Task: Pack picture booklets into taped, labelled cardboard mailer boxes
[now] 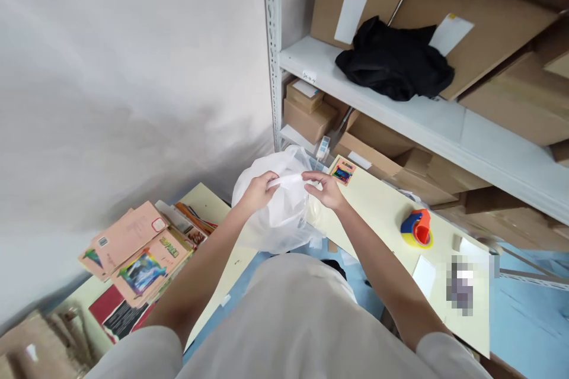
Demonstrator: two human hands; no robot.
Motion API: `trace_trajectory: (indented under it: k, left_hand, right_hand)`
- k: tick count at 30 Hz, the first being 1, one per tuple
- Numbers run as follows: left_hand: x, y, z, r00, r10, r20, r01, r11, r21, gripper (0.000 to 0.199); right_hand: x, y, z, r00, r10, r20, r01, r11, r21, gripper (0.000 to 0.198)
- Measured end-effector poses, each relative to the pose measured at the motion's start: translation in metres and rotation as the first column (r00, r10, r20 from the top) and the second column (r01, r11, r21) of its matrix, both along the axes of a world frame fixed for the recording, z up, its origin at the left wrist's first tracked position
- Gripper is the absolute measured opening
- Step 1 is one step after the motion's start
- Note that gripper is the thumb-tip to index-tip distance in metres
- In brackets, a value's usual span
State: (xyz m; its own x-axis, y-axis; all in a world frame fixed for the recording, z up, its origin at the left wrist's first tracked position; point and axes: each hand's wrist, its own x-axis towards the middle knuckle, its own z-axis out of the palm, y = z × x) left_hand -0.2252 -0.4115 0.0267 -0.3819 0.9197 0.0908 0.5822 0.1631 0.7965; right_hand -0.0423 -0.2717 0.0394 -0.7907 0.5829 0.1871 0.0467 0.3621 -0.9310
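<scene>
lying stacked at left, peach-covered books [144,263] rest on a table [202,196], untouched. the left hand [258,190] pinches one end of a white strip [288,180]; beneath, a translucent bag [275,231] bulges, and whether the strip is its edge is unclear. the right hand [326,190] meets the other end, thumb parted from fingers; i cannot tell if it grips. handling seems mid-way: strip raised, not yet let go. rightward, a tape dispenser [423,226] stands idle.

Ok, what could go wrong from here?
The white piece pinched in the left hand could slip and become hard to spot against the whitish plastic bag behind it. The left forearm might also nudge the unevenly stacked booklets beside it.
</scene>
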Motion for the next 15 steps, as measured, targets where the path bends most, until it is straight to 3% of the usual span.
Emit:
trace_trajectory:
  k: [3, 4, 8, 11, 15]
  left_hand:
    - [0.000, 0.013, 0.026, 0.999, -0.018, 0.034, 0.017, 0.999, 0.047, 0.019]
    - [0.002, 0.016, 0.036, 0.998, -0.030, 0.061, 0.027, 0.998, 0.058, 0.021]
    - [0.014, 0.022, 0.070, 0.998, -0.045, 0.054, 0.040, 0.995, 0.087, 0.038]
    - [0.021, 0.022, 0.084, 0.995, -0.049, -0.089, 0.049, 0.999, -0.003, 0.062]
    - [0.024, 0.026, 0.087, 0.985, -0.087, -0.147, 0.069, 0.990, -0.124, 0.046]
  right_hand:
    - [0.000, -0.002, 0.024, 0.995, -0.072, 0.067, 0.063, 0.990, 0.129, 0.072]
    - [-0.001, -0.004, 0.032, 0.992, -0.095, 0.080, 0.081, 0.984, 0.159, 0.074]
    - [0.001, -0.013, 0.065, 0.975, -0.221, 0.022, 0.212, 0.954, 0.213, 0.037]
    - [0.020, -0.015, 0.082, 0.935, -0.351, -0.047, 0.354, 0.928, 0.112, 0.026]
    - [0.072, -0.012, 0.088, 0.871, -0.491, -0.036, 0.481, 0.864, -0.146, 0.035]
